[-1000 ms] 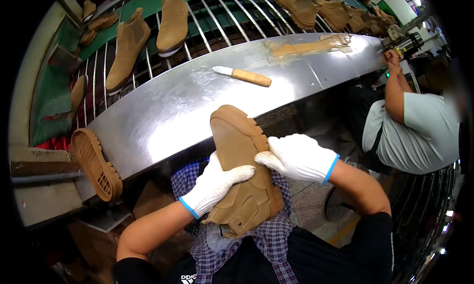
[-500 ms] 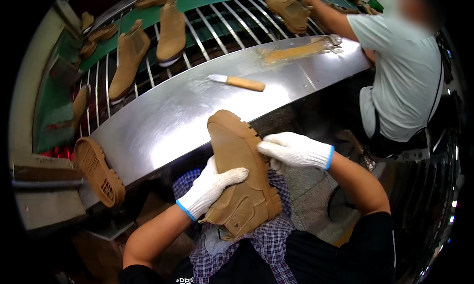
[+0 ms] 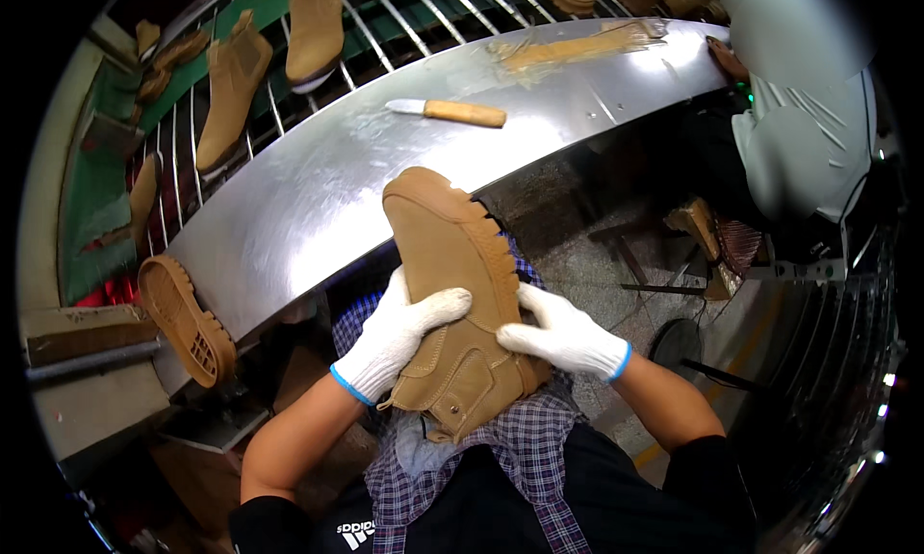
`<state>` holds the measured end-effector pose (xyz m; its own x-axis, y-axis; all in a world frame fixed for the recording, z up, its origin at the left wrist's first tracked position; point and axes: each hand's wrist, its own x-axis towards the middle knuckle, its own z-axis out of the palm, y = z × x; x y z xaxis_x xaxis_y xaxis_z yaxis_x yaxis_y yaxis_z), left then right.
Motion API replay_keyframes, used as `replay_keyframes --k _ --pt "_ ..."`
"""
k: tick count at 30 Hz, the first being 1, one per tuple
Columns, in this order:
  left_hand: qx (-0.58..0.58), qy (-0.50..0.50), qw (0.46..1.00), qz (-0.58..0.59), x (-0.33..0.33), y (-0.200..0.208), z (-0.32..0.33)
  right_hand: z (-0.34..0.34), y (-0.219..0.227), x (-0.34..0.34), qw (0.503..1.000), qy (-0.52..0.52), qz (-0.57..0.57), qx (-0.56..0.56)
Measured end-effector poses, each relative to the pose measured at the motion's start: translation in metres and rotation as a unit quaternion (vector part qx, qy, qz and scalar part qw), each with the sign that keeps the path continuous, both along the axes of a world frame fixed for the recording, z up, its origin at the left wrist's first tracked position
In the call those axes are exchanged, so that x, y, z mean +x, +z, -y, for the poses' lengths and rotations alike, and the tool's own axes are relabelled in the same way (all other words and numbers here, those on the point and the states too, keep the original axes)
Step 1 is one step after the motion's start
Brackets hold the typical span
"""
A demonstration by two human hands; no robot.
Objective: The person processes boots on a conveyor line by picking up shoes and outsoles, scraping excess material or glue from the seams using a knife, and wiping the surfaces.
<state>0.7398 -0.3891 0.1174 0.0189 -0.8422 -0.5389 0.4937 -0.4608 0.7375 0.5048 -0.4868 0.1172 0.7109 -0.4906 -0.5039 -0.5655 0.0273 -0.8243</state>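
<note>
A tan ankle boot (image 3: 438,275) with a chunky lugged sole lies over my lap, its toe pointing up toward the bench and its shaft toward me. My left hand (image 3: 399,334), in a white knit glove with a blue cuff, grips the boot's left side, thumb across the upper. On the sole side, my right hand (image 3: 566,334), gloved alike, holds the boot near the heel with its thumb over the upper's edge; its other fingers are partly hidden behind the sole. A knife (image 3: 448,112) with a wooden handle rests on the metal bench beyond the toe.
The curved metal bench (image 3: 279,207) spans ahead of me. A loose tan sole (image 3: 187,320) leans at its left end. Behind it, metal rollers carry several tan boots (image 3: 231,92). A co-worker (image 3: 808,121) sits at the right. A checked apron (image 3: 534,438) covers my lap.
My right hand has moved from beside the forefoot sole down toward the heel and now grips the boot. The view has shifted, and the co-worker's arm has drawn back from the rollers.
</note>
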Motion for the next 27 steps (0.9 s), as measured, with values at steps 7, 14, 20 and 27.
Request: replay_keyframes --k 7,14,20,27 --pt "-0.04 0.025 0.998 -0.036 0.05 0.077 -0.008 0.034 0.021 0.056 0.972 0.1 0.136 -0.162" --pt "0.007 0.019 0.769 0.639 0.089 0.17 0.051 0.176 0.038 0.087 0.84 0.07 0.104 -0.528" --pt "0.017 0.007 0.495 0.869 0.103 0.017 0.078 0.25 -0.015 0.109 0.769 0.134 -0.047 -0.623" --pt "-0.079 -0.051 0.5 0.861 0.172 0.058 0.07 0.241 -0.002 0.06 0.957 -0.08 -0.01 -0.279"
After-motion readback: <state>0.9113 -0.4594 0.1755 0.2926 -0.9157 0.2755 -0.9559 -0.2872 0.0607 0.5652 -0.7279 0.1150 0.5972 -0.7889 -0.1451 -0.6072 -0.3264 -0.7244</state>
